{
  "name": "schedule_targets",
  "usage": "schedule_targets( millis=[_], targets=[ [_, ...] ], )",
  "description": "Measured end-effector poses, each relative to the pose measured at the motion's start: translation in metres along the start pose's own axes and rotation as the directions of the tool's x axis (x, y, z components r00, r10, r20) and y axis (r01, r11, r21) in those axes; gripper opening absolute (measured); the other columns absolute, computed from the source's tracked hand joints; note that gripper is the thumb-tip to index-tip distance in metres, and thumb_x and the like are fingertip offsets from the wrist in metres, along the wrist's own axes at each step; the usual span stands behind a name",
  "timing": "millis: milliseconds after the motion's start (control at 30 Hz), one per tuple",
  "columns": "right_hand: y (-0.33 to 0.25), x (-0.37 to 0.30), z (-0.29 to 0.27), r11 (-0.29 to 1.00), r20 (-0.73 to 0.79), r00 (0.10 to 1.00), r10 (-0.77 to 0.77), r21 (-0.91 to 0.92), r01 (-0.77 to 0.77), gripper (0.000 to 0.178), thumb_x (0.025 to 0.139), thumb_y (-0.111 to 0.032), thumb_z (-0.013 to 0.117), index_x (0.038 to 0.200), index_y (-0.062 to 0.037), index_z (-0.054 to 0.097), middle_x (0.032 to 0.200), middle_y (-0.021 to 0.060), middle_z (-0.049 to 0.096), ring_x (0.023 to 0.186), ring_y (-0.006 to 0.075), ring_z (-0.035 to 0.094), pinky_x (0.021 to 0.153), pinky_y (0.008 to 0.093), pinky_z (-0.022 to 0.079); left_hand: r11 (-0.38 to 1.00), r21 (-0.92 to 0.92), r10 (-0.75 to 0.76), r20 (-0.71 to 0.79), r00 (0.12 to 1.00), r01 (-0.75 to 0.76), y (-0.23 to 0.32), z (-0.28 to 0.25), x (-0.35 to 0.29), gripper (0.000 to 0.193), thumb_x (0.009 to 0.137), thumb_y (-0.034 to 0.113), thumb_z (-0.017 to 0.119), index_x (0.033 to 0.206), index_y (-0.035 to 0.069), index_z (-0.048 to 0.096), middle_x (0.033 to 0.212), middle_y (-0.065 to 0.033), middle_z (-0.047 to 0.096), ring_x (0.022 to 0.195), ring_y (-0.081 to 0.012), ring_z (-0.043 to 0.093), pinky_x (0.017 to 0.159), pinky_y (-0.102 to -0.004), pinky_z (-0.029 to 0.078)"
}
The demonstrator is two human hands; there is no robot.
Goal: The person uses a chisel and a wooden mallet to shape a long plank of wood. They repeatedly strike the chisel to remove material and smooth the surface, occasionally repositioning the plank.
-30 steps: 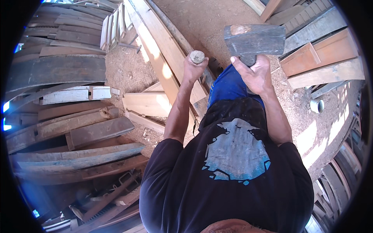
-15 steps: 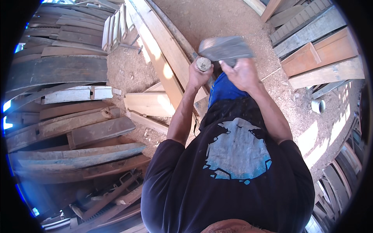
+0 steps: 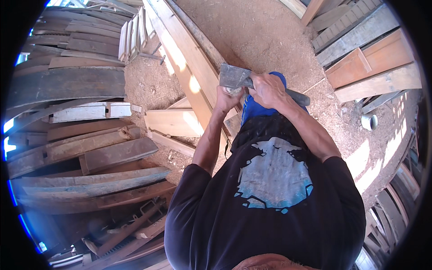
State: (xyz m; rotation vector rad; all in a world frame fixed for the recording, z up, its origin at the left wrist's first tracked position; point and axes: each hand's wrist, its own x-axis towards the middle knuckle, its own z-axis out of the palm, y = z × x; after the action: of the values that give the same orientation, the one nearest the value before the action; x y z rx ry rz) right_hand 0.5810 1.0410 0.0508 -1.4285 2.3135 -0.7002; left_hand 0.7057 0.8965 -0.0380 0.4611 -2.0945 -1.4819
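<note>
My right hand (image 3: 267, 90) grips the handle of a hatchet just behind its grey metal head (image 3: 234, 76). The flat of the head lies on top of a round-ended tool (image 3: 232, 92) that my left hand (image 3: 227, 101) holds upright in a fist. Most of that tool is hidden by my fingers and the hatchet head. Both hands are over a long pale plank (image 3: 189, 58) that runs diagonally across the sawdust ground. The hatchet's dark handle end (image 3: 299, 98) sticks out to the right of my wrist.
Weathered dark planks (image 3: 67, 85) are stacked along the left. Short pale boards (image 3: 173, 122) lie beside the long plank. More boards and a slatted panel (image 3: 373, 58) lie at the upper right. A small white pipe piece (image 3: 370, 121) sits on the sawdust (image 3: 270, 31).
The hatchet was raised high a second ago. My right hand has swung it down onto the top of the tool in my left hand. My left hand has stayed in place.
</note>
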Motion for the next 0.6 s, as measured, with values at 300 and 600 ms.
schedule_targets(
  millis=[300,600],
  targets=[
    [-0.03,-0.014,-0.04,0.93,-0.129,0.991,0.036,0.368,0.014,0.033,0.083,-0.024,0.07,0.104,0.0014,0.066,0.094,0.0249,0.069,0.091,0.0396,0.068,0.081,0.0424,0.053,0.991,-0.13,-0.019,-0.162,0.987,-0.002,0.004,-0.001,0.022,0.027,0.08,0.001,0.073,0.107,0.0,0.068,0.102,-0.0054,0.073,0.091,-0.0127,0.066,0.082,-0.0296,0.053],
    [-0.035,-0.031,-0.078,0.832,-0.326,0.943,0.074,0.542,0.122,0.032,0.084,-0.019,0.072,0.107,0.0024,0.067,0.098,0.0199,0.071,0.092,0.03,0.07,0.085,0.0378,0.052,0.969,-0.036,-0.247,-0.12,0.962,0.244,-0.001,-0.004,0.004,0.017,0.081,0.006,0.076,0.09,0.004,0.061,0.081,0.0,0.066,0.074,-0.0077,0.06,0.068,-0.0267,0.051]
  ],
)
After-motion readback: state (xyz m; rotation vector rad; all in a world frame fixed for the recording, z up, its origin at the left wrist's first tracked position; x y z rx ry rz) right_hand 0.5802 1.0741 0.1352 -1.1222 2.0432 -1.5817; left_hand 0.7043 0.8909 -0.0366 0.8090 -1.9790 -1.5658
